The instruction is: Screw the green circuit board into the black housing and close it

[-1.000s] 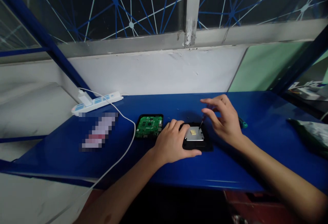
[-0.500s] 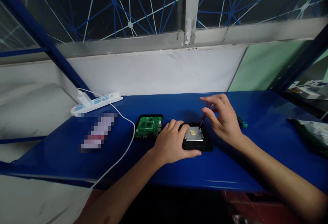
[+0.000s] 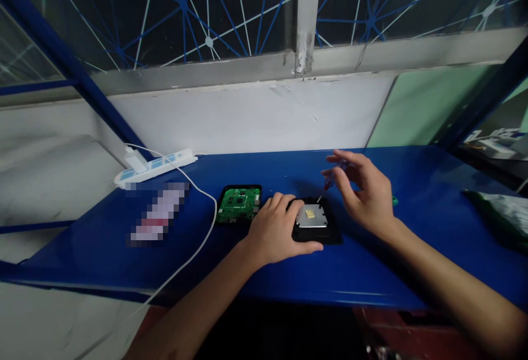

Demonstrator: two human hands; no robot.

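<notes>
My left hand point(image 3: 269, 233) grips the left side of a black plastic case half point(image 3: 332, 236), thumb along its near edge. In that case half lies a silver metal plate point(image 3: 319, 220) with a small yellowish square pad point(image 3: 309, 214) on it. Between the fingers of my right hand point(image 3: 365, 192) is a slim screwdriver point(image 3: 329, 182) with a see-through purplish handle. It leans, its tip near the plate's far right corner; whether it touches a screw I cannot tell. Left of my left hand is a green circuit board point(image 3: 238, 204) in another black case half point(image 3: 223, 188).
A white power strip point(image 3: 173, 160) with a plug point(image 3: 135, 159) stands at the back left of the blue table point(image 3: 198, 272). Its white cable point(image 3: 206, 233) crosses the left side. A blurred-out item point(image 3: 159, 214) lies nearby. A silvery-green bag point(image 3: 501, 214) sits far right.
My right hand has shifted slightly right, and the screwdriver has gone from nearly upright to more tilted, its tip a little farther back. My left hand stays in place.
</notes>
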